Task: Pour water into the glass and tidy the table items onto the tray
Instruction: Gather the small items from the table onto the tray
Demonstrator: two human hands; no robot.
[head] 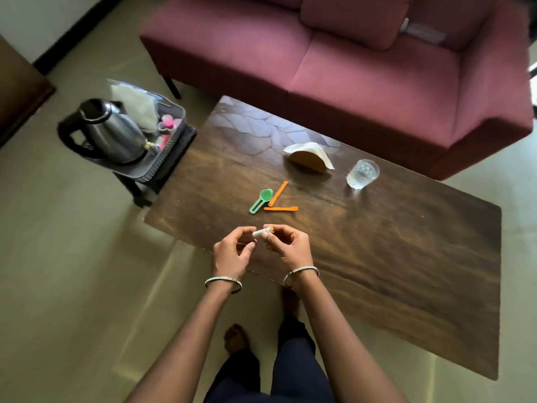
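Both hands over near edge of table (377, 257), left hand (229, 253) and right hand (286, 247) pinching a small white stick-like item (263, 231) w/ yellow tip between fingertips. Glass (362, 173) w/ water upright on table, right of napkin holder (309, 158). Green scoop (260, 200) and two orange strips (279, 196) left-front of holder. Kettle (107, 132) on tray (162, 164) off table's left end.

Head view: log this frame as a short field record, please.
hands: left hand and right hand both pinch a small white tube
table: green scoop, two orange strips, napkin holder
glass: upright, seems to hold water
kettle: on tray, left of table
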